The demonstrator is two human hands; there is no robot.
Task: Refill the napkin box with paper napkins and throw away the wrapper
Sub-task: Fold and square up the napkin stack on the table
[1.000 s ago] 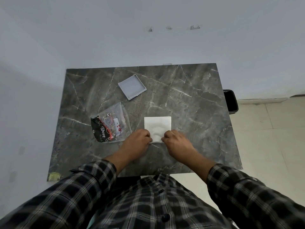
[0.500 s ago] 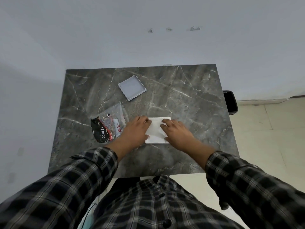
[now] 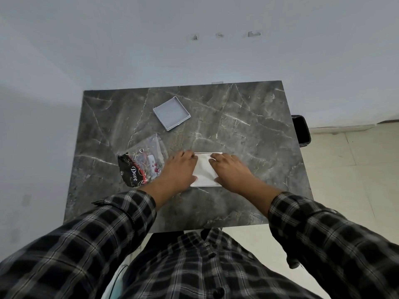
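A white stack of paper napkins (image 3: 204, 169) lies in the middle of the dark marble table (image 3: 248, 137). My left hand (image 3: 179, 169) covers its left side and my right hand (image 3: 231, 171) its right side. Fingers reach to the far edge and thumbs sit at the near edge, so both hands grip the stack. Whether a box sits under the napkins is hidden. A shallow grey square box part (image 3: 171, 113) lies open side up farther back. The clear plastic wrapper (image 3: 142, 162) with black and red print lies just left of my left hand.
A black bin (image 3: 301, 130) stands on the floor past the table's right edge. White walls close in behind and to the left of the table. Tiled floor lies to the right.
Both hands slid from the stack's near edge forward over its sides, and they cover more of the napkins. The wrapper and the grey square part stay where they were.
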